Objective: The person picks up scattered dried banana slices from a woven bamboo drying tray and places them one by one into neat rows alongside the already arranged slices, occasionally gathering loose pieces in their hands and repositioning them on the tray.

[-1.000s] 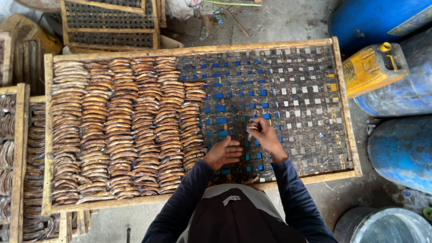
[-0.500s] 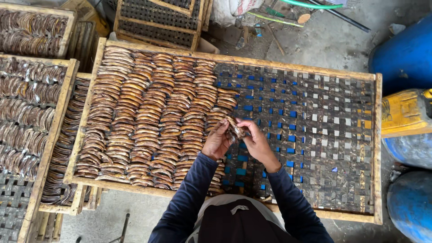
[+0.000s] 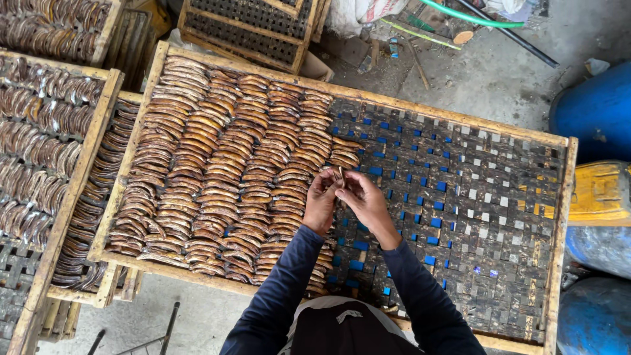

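Two hands, left hand [image 3: 322, 200] and right hand [image 3: 360, 197], pinch one brown strip [image 3: 341, 176] | above woven drying tray [image 3: 460, 197] | loose pinch risks a drop through mesh gaps.

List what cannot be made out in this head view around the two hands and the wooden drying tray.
- Small brown piece pinched between left hand and right hand: fingers cover most of it, so its shape is unclear.
- Wooden-framed woven tray: its near edge is hidden by the person's dark sleeves and body.
- Blue drum and yellow container: cut off by the right edge.
- Left-hand trays: cut off by the left edge.
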The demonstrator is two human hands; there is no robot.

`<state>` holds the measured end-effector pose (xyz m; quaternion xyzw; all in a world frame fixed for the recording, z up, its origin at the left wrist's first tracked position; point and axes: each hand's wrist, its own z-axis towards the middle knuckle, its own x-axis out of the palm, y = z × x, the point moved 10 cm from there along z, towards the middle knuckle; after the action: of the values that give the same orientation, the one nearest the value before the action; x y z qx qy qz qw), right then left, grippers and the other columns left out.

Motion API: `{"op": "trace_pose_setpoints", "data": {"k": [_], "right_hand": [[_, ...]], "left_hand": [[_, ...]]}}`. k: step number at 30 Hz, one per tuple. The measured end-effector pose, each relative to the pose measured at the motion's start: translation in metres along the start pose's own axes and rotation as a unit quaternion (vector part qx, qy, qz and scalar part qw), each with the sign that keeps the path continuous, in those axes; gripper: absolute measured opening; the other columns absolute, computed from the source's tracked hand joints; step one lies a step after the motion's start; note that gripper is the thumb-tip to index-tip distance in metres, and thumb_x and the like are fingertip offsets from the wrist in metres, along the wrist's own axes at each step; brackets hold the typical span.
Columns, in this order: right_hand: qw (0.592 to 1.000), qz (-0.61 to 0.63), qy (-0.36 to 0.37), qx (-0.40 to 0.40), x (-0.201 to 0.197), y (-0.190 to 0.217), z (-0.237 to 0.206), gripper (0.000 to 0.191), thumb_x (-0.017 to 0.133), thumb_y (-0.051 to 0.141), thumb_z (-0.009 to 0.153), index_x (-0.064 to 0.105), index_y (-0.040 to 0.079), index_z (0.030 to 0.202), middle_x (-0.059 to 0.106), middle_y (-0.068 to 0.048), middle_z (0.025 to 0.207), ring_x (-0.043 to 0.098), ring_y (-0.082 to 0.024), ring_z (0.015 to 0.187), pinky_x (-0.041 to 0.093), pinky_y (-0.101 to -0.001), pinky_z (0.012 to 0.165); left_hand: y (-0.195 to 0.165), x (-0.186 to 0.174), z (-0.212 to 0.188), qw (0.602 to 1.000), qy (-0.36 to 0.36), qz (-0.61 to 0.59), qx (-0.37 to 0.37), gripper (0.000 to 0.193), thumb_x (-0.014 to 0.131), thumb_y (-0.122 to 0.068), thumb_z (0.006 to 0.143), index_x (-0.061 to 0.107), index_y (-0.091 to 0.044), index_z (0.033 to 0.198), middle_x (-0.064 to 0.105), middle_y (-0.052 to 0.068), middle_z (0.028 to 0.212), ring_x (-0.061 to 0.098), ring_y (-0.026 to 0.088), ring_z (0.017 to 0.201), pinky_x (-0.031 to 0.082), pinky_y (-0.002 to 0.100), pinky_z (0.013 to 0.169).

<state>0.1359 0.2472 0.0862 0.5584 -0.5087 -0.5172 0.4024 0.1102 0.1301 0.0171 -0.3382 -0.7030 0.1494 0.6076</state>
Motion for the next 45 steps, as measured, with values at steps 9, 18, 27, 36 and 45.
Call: {"op": "trace_pose_setpoints", "data": {"k": [9, 18, 27, 36, 45], "right_hand": [[0.958, 0.255, -0.042, 0.123, -0.009, -0.056, 0.051, 0.021, 0.061, 0.012, 0.105, 0.066, 0.0, 0.12, 0.074, -0.008, 0.123, 0.067, -0.015, 0.097, 0.058, -0.0289, 0.08], [0.984, -0.172, 0.007, -0.05, -0.035, -0.034, 0.188, 0.021, 0.075, 0.014, 0.098, 0.062, 0.009, 0.114, 0.075, -0.011, 0.107, 0.072, -0.019, 0.095, 0.057, -0.0333, 0.077], [0.874, -0.418, 0.0, -0.246, -0.004, -0.006, 0.197, 0.009, 0.076, 0.012, 0.09, 0.071, 0.014, 0.097, 0.069, -0.014, 0.093, 0.067, -0.033, 0.089, 0.055, -0.0458, 0.081], [0.936, -0.323, 0.01, -0.141, -0.009, -0.002, 0.178, 0.022, 0.072, 0.013, 0.098, 0.069, 0.008, 0.119, 0.072, -0.01, 0.119, 0.067, -0.024, 0.104, 0.056, -0.0396, 0.087], [0.972, -0.224, 0.063, -0.01, -0.001, -0.006, 0.16, 0.023, 0.074, 0.014, 0.094, 0.069, 0.014, 0.117, 0.076, -0.003, 0.114, 0.074, -0.015, 0.101, 0.061, -0.0313, 0.085]], "left_hand": [[0.005, -0.034, 0.027, 0.995, -0.088, -0.019, -0.031, 0.019, 0.064, 0.002, 0.098, 0.063, -0.007, 0.116, 0.067, 0.004, 0.107, 0.065, 0.013, 0.093, 0.057, 0.029, 0.078], [0.001, -0.081, 0.03, 0.982, -0.153, -0.081, -0.076, 0.013, 0.06, -0.002, 0.095, 0.064, -0.01, 0.105, 0.066, 0.0, 0.108, 0.063, 0.017, 0.105, 0.052, 0.035, 0.092], [-0.003, -0.076, 0.045, 0.983, -0.131, -0.095, -0.087, 0.018, 0.058, -0.003, 0.095, 0.064, -0.009, 0.111, 0.066, 0.001, 0.104, 0.064, 0.018, 0.095, 0.058, 0.04, 0.079], [-0.001, -0.056, 0.08, 0.99, -0.113, -0.065, -0.048, 0.017, 0.062, 0.002, 0.1, 0.062, -0.01, 0.112, 0.068, 0.004, 0.106, 0.067, 0.017, 0.096, 0.06, 0.037, 0.08], [-0.012, -0.053, 0.116, 0.994, -0.089, 0.061, 0.032, 0.02, 0.064, -0.001, 0.099, 0.06, -0.008, 0.118, 0.073, 0.008, 0.103, 0.07, 0.017, 0.086, 0.056, 0.032, 0.064]]}}
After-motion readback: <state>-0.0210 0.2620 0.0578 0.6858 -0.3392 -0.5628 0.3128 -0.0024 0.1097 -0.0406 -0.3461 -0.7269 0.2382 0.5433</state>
